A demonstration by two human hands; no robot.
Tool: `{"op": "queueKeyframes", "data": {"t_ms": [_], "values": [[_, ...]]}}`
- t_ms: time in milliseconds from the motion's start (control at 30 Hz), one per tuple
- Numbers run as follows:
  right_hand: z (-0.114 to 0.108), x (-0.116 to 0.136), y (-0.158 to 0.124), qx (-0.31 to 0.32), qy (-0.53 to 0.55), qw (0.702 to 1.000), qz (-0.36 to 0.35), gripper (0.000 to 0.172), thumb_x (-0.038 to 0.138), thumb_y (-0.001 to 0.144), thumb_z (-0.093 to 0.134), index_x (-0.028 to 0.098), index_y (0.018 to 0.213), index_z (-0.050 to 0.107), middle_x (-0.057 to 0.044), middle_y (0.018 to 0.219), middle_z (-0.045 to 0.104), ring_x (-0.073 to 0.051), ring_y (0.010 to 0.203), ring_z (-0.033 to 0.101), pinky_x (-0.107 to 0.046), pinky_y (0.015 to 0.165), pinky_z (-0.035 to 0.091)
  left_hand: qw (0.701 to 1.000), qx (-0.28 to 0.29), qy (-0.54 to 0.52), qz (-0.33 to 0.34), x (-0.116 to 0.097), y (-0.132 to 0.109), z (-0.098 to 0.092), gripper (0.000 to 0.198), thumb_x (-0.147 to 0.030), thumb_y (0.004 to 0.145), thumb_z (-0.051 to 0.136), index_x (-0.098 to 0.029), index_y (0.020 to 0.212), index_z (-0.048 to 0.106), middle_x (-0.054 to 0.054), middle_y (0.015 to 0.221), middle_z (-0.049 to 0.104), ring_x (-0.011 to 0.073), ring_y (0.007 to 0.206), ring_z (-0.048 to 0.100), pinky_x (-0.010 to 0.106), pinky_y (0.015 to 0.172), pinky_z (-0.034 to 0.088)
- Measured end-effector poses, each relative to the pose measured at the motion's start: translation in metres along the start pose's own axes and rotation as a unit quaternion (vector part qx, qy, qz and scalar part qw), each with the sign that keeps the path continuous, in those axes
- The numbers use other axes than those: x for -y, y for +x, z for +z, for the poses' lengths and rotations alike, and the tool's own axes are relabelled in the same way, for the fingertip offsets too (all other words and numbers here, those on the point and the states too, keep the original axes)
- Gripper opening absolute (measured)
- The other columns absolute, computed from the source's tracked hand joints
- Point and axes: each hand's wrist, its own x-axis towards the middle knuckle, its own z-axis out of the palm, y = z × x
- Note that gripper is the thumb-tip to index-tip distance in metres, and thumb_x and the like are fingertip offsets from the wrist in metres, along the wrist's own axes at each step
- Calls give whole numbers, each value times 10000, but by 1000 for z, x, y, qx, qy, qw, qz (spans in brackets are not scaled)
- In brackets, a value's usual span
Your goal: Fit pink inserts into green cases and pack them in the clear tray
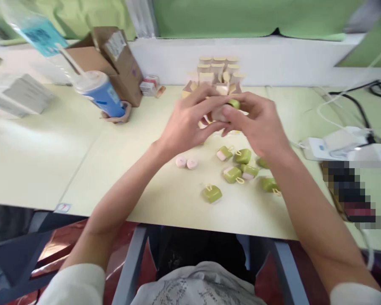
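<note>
Above the table, my left hand point(187, 120) and my right hand point(262, 123) meet with their fingers closed around a small green and pale pink case point(234, 103). The fingers cover most of it. Two round pink pieces point(186, 162) lie side by side below my left hand. Several green and pink cases with yellow loops are scattered under my right hand, among them a green case point(242, 156) and another case point(233, 174). One green case point(212, 194) lies nearer the table's front edge. Behind my hands stand pale yellow compartments point(214, 70), partly hidden.
At the back left are a blue cup point(106, 99) with a straw, a bottle point(42, 36) and a cardboard box point(114, 63). A small red and white box point(150, 86) sits beside them. A power strip point(343, 144) with cables and a pixelated dark object point(349, 192) lie on the right.
</note>
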Motion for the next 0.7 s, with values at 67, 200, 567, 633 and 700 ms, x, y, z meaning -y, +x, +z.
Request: {"op": "queueKeyframes", "data": {"t_ms": [67,200,567,633,700], "values": [[2,-3,1,26,-18,999,0,525,745,901,980,301,1136,827,-43,1110,834,-249,917,815,-435,762,763,1000,-14,15,18,6,-7,3,376,-478,1147,772,-357,1502,797,89,1309,802,255,1077,829,392,860,767],[3,-13,1,48,-76,996,11,551,805,972,878,334,1256,846,-57,1279,841,-279,1038,850,-451,822,782,1000,-26,11,5,11,-14,7,329,-505,1171,694,-358,1437,820,91,1312,832,271,1101,855,436,901,779],[11,-26,-10,16,-154,987,-41,605,793,1142,630,379,1552,794,-64,1389,802,-283,999,892,-466,852,782,1000,-7,8,-10,16,-11,8,238,-482,1169,716,-310,1233,869,35,1153,878,249,1057,863,419,897,777],[10,-26,-10,17,-187,980,-59,617,792,1175,554,383,1579,777,-61,1331,809,-245,920,883,-443,856,776,1000,-10,-4,-8,18,-11,9,263,-482,1163,723,-289,1264,871,47,1164,883,250,1066,863,410,894,775],[9,-26,-9,21,-208,975,-72,641,777,1196,505,352,1597,769,-69,1269,815,-215,833,865,-431,852,773,1000,-7,-11,-5,19,-10,11,274,-480,1162,720,-284,1282,868,54,1172,888,243,1055,862,395,884,770]]}}
